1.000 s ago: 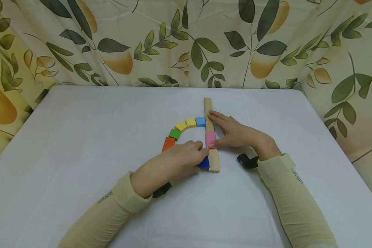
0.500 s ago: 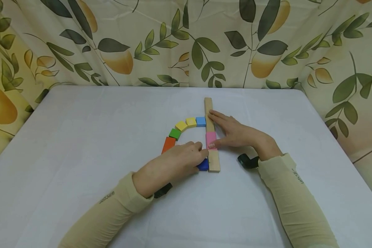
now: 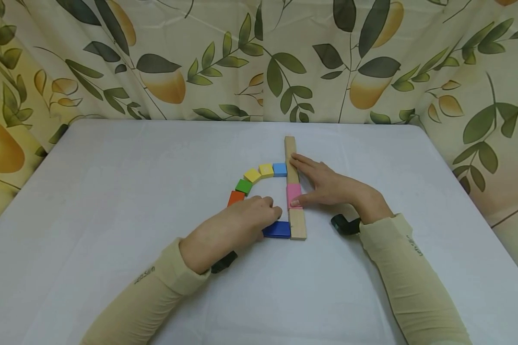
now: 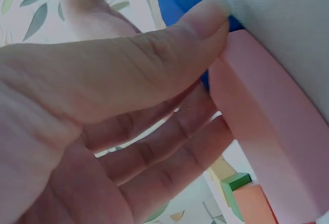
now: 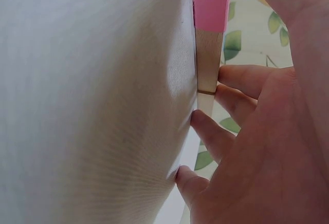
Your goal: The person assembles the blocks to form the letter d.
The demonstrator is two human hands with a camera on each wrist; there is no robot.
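My left hand (image 3: 237,223) pinches the dark blue block (image 3: 277,230) near its left end, its thumb at the seam with a pale pink block (image 4: 272,126). That pink block shows in the left wrist view; the hand hides it in the head view. The blue block's right end meets a plain wooden block (image 3: 298,225). My right hand (image 3: 330,184) lies with spread fingers along a straight row: fingertips against the far wooden block (image 3: 289,153), thumb at a bright pink block (image 3: 293,191). An orange-red block (image 3: 236,197) is partly covered by the left hand.
Green (image 3: 243,187), yellow (image 3: 252,176) and light blue (image 3: 279,169) blocks curve from the orange-red one to the wooden row. A white cloth covers the table (image 3: 134,177). Behind hangs a leaf-and-fruit patterned curtain (image 3: 224,62).
My left hand has slid left along the blue block, uncovering more of its top and covering more of the orange-red block. The right hand stays in place.
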